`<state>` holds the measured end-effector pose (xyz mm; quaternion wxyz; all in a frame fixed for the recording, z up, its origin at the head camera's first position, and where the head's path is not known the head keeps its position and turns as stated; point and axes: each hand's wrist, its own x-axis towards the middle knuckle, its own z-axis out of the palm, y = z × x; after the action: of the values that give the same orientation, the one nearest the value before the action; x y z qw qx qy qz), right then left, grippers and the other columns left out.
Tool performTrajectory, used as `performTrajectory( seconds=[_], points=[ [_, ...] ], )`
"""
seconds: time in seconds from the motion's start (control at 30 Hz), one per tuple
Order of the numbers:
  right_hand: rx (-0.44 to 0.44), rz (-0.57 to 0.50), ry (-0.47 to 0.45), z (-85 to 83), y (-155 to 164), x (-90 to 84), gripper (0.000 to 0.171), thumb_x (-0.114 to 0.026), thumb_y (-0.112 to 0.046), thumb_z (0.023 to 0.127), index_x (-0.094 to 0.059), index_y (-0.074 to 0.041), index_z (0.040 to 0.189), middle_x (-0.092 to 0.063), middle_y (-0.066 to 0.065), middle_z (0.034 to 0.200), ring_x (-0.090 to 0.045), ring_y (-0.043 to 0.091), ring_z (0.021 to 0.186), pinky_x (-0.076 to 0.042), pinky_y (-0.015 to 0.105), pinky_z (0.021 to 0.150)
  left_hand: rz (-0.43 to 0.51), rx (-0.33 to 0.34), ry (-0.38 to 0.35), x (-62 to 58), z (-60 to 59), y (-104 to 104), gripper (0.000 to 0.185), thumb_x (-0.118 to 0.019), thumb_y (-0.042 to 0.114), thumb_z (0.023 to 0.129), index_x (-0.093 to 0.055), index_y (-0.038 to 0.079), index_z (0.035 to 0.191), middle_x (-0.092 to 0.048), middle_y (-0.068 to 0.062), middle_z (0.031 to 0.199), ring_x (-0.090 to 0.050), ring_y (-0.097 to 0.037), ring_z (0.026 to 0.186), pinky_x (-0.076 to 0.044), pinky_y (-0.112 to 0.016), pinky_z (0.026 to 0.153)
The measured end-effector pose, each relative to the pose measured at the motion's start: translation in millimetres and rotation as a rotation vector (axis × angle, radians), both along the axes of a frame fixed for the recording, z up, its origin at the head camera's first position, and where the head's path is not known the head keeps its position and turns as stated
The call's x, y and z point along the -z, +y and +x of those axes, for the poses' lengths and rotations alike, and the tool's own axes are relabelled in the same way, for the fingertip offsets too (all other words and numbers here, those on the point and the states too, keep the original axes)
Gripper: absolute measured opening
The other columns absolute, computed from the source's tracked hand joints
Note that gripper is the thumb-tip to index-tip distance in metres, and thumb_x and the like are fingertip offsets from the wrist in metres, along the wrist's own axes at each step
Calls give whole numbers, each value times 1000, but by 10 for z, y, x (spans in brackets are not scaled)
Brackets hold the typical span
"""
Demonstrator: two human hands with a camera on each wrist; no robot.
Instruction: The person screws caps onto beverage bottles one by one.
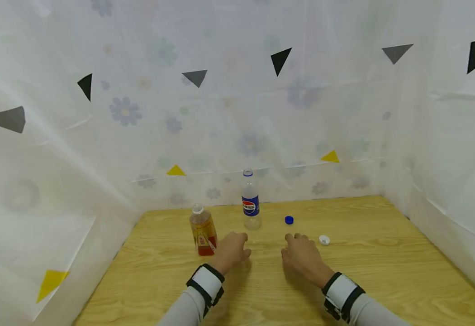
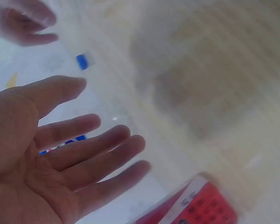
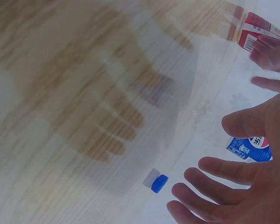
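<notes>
My left hand (image 1: 230, 250) hovers over the table with fingers loosely extended and nothing in its grasp. Just left of it stands an uncapped tea bottle (image 1: 203, 232), partly filled with reddish-brown liquid. Farther back is a clear Pepsi bottle (image 1: 251, 201), upright, its mouth bare. My right hand (image 1: 302, 258), likewise holding nothing, has relaxed fingers in the right wrist view. Beyond its fingertips lies a blue cap (image 1: 289, 220). A white cap (image 1: 324, 240) rests to its right. In the left wrist view the tea bottle's red label (image 2: 207, 205) shows below the fingers.
The wooden table (image 1: 368, 271) meets white patterned sheeting (image 1: 229, 113) at the back and on both sides. Black, grey and yellow triangles are stuck on the sheeting. Both wrists wear white-and-black straps (image 1: 206, 285).
</notes>
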<state>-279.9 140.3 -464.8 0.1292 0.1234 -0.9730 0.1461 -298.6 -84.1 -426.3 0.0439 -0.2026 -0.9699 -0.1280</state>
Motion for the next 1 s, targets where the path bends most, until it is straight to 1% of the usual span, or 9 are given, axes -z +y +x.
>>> performTrajectory(
  seconds=[0.1, 0.2, 0.27, 0.37, 0.43, 0.6, 0.77, 0.87, 1.0],
  points=[
    [1, -2, 6, 11, 2, -25, 34, -70, -20, 93, -65, 5, 116, -66, 24, 101, -65, 39, 86, -55, 53, 72, 56, -3, 71, -153, -21, -28, 28, -75, 20, 92, -71, 2, 113, -72, -10, 80, -62, -15, 59, -48, -26, 49],
    [0, -15, 15, 15, -5, -39, 37, -70, -23, 94, -65, 5, 118, -67, 25, 104, -65, 40, 90, -55, 54, 77, 133, -32, 159, -358, -41, -64, 27, -71, 20, 95, -68, 2, 115, -64, -7, 66, -47, -10, 46, -33, -21, 40],
    [1, -26, 22, 12, -11, -41, 38, -70, -24, 94, -65, 5, 119, -67, 25, 105, -66, 40, 92, -55, 55, 79, 174, -61, 259, -489, -66, -108, 25, -71, 20, 95, -68, 3, 113, -61, -5, 63, -43, -9, 45, -29, -21, 39],
    [6, -31, 21, 9, -21, -48, 39, -70, -24, 94, -66, 5, 119, -68, 25, 106, -66, 40, 94, -54, 55, 81, 256, -118, 375, -681, -105, -211, 23, -71, 19, 94, -67, 3, 110, -67, -8, 73, -55, -14, 53, -40, -24, 44],
    [5, -29, 14, 9, -23, -58, 38, -70, -23, 94, -66, 5, 119, -68, 24, 106, -65, 40, 93, -54, 56, 81, 311, -161, 409, -801, -135, -306, 23, -71, 20, 94, -68, 3, 109, -71, -10, 85, -62, -19, 65, -49, -30, 54],
    [5, -18, -9, -1, -7, -53, 36, -68, -22, 95, -65, 4, 119, -67, 24, 107, -65, 40, 94, -53, 56, 82, 416, -275, 395, -1021, -190, -580, 36, -68, 27, 96, -65, 0, 119, -69, -20, 102, -65, -34, 83, -55, -45, 73],
    [7, -15, -4, -5, 21, -63, 32, -66, -18, 95, -66, 4, 118, -67, 23, 106, -65, 40, 93, -54, 56, 80, 541, -368, 346, -1022, -208, -786, 53, -67, 34, 97, -56, -2, 134, -63, -27, 119, -61, -42, 102, -51, -53, 87],
    [2, -13, -3, -3, 27, -76, 32, -66, -17, 95, -66, 4, 119, -67, 24, 106, -65, 41, 92, -54, 55, 78, 649, -401, 266, -898, -190, -854, 66, -68, 38, 96, -46, -2, 144, -56, -29, 133, -56, -45, 116, -47, -57, 97],
    [-9, -17, -5, 1, 21, -90, 32, -66, -16, 94, -66, 4, 119, -66, 24, 107, -65, 41, 93, -55, 55, 76, 763, -443, 176, -642, -171, -889, 86, -74, 43, 91, -33, -1, 152, -46, -31, 144, -51, -48, 126, -45, -61, 103]
  ],
)
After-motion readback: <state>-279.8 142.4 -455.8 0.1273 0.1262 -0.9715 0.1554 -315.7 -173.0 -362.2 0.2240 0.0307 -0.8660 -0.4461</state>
